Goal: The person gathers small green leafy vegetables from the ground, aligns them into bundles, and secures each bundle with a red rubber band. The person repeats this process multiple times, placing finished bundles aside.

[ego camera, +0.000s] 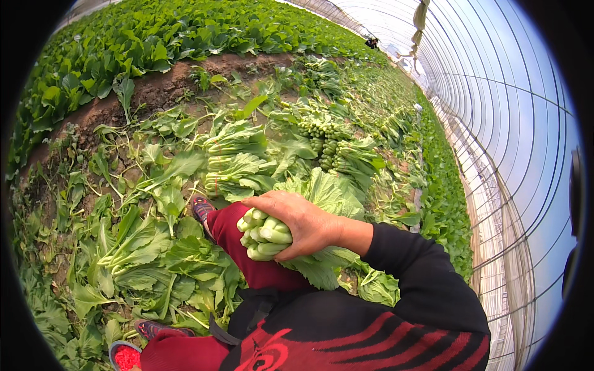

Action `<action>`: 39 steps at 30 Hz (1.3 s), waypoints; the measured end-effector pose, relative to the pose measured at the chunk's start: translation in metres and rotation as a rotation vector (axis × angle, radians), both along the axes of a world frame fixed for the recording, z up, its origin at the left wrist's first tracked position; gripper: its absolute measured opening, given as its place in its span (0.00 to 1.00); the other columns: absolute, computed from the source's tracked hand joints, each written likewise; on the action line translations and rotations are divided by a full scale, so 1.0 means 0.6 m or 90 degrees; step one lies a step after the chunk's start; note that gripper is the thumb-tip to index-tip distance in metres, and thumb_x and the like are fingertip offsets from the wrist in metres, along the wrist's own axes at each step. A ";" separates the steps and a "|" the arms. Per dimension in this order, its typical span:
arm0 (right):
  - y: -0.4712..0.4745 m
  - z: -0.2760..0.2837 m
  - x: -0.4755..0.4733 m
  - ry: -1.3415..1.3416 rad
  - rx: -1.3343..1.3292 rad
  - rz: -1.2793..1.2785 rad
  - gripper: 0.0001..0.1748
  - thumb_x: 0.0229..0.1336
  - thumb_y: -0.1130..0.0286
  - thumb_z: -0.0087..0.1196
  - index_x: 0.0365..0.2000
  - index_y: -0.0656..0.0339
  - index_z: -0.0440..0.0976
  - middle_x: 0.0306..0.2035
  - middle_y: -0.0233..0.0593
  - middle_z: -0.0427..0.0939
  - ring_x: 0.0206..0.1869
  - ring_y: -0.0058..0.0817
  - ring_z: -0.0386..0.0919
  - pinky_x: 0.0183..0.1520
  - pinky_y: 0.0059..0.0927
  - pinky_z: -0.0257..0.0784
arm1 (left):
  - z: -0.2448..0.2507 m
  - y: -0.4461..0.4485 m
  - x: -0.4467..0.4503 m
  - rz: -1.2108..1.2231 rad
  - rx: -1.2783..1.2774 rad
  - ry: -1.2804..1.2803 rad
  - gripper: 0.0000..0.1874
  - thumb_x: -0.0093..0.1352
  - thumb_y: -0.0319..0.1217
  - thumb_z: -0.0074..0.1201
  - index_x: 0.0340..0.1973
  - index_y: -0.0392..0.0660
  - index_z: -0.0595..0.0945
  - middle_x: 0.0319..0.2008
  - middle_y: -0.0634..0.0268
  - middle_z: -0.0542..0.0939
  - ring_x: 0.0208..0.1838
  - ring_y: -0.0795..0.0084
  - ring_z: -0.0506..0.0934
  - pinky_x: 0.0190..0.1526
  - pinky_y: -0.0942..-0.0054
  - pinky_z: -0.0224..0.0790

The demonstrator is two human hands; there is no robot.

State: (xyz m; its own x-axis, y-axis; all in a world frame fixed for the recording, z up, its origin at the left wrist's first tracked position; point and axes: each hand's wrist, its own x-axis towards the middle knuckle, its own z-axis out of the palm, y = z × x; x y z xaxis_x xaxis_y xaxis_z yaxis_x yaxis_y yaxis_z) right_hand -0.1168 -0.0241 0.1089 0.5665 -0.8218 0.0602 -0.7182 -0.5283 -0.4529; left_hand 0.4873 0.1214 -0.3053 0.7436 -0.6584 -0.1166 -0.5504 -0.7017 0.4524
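Note:
My right hand (308, 225) is closed around a bunch of leafy greens (269, 234), its pale cut stalk ends facing left and the leaves spreading behind the hand. The bunch is above my knee in dark red trousers. At the bottom left edge, a fingertip of my left hand (135, 367) shows at a small bowl (112, 355) of red bits that look like rubber bands; the rest of that hand is out of view. Bundled greens with red bands (239, 174) lie beyond my foot. Loose cut greens (134, 259) lie between and beside my feet.
Stacked bundles of greens (329, 143) lie farther off on leaf-strewn soil. Growing leafy plants (185, 28) fill the bed at the top left, and a green strip (441, 204) runs along the greenhouse's ribbed plastic wall (501, 116). A distant dark figure (371, 42), perhaps a person, is near the top.

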 end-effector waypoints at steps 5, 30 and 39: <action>0.002 0.000 -0.016 0.005 0.020 -0.001 0.58 0.32 0.62 0.74 0.68 0.59 0.60 0.54 0.50 0.74 0.56 0.50 0.73 0.60 0.47 0.68 | 0.061 -0.043 -0.013 -0.006 -0.065 0.011 0.05 0.69 0.25 0.51 0.29 0.44 0.74 0.23 0.66 0.74 0.24 0.72 0.71 0.27 0.67 0.63; 0.013 -0.044 -0.102 -0.125 -0.042 -0.016 0.57 0.33 0.59 0.73 0.67 0.58 0.60 0.45 0.47 0.74 0.50 0.46 0.74 0.52 0.45 0.71 | 0.239 -0.206 -0.124 -0.082 -0.129 0.041 0.06 0.70 0.26 0.53 0.29 0.46 0.74 0.23 0.71 0.72 0.24 0.78 0.68 0.27 0.73 0.61; 0.014 -0.036 -0.096 -0.094 -0.023 -0.020 0.58 0.33 0.59 0.74 0.68 0.59 0.59 0.47 0.46 0.74 0.51 0.46 0.74 0.54 0.45 0.70 | 0.239 -0.222 -0.123 -0.087 -0.128 0.058 0.06 0.70 0.26 0.53 0.30 0.46 0.74 0.23 0.72 0.71 0.25 0.80 0.67 0.27 0.75 0.60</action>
State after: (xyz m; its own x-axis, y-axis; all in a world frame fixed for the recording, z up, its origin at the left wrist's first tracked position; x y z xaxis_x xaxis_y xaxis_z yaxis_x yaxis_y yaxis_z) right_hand -0.1745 -0.0157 0.0871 0.5238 -0.8345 0.1708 -0.6613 -0.5248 -0.5360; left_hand 0.4136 -0.0117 -0.1621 0.6381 -0.7691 -0.0359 -0.5849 -0.5146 0.6270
